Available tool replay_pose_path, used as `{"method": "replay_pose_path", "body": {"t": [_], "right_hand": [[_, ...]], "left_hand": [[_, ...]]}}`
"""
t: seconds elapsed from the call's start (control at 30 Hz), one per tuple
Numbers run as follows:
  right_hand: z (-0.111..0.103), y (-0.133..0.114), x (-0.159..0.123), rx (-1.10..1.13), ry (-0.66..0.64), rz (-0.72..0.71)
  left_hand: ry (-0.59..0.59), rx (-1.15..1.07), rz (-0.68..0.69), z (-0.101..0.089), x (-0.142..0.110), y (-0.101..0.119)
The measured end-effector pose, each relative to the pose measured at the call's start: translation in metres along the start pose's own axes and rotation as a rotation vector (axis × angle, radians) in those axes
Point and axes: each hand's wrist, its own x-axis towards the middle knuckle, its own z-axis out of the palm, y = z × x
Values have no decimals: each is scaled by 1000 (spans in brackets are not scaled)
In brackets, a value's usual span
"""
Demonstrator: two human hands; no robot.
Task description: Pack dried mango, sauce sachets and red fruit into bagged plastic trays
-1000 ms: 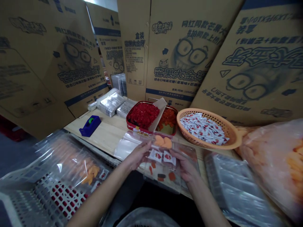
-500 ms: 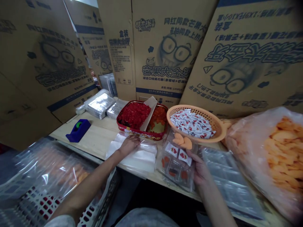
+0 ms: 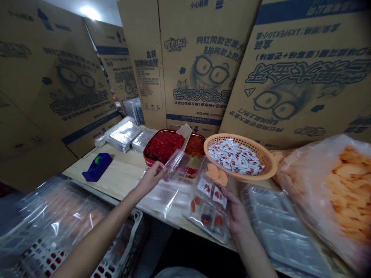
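Note:
My left hand [image 3: 155,173] pinches the edge of a clear plastic bag [image 3: 176,162], raised off a pile of flat clear bags [image 3: 166,199]. Between the fingers of my right hand [image 3: 234,210] is the right edge of a clear plastic tray [image 3: 209,218] with compartments. Orange candies [image 3: 216,174] lie at its far end, two printed white sachets [image 3: 211,193] in its middle, and small red and orange pieces at its near end. Behind the bag is a red tin [image 3: 149,158] with a white divider, holding red pieces [image 3: 165,144] and orange ones [image 3: 194,144].
An orange colander [image 3: 269,164] of sachets stands at the back, beside a large bag of orange candies [image 3: 348,185]. Clear trays [image 3: 269,220] lie at right. At left are a blue tape dispenser [image 3: 97,166], a white crate [image 3: 131,227] below, and stacked trays [image 3: 124,133]. Cardboard boxes [image 3: 197,96] wall the back.
My left hand has lifted a clear bag up from the pile, in front of the tin. The tray in my right hand has shifted slightly left and is tilted. The view has tipped upward a little.

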Motion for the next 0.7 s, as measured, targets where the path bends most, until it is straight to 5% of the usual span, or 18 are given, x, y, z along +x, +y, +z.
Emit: {"method": "replay_pose_path", "body": {"t": [0.13,0.3,0.53,0.7], "right_hand": [[23,17,-1,2,-109,57],[36,29,2,-16,-261,180],[33,34,4,-148,-277,190],[25,37,2,-204,-235,207]], "left_hand": [[-37,-405,-162,13,-16,13],[87,-628,-324,27,-36,5],[155,-918,-459,22,-58,-8],[17,-1074,-673,12,-64,-12]]}}
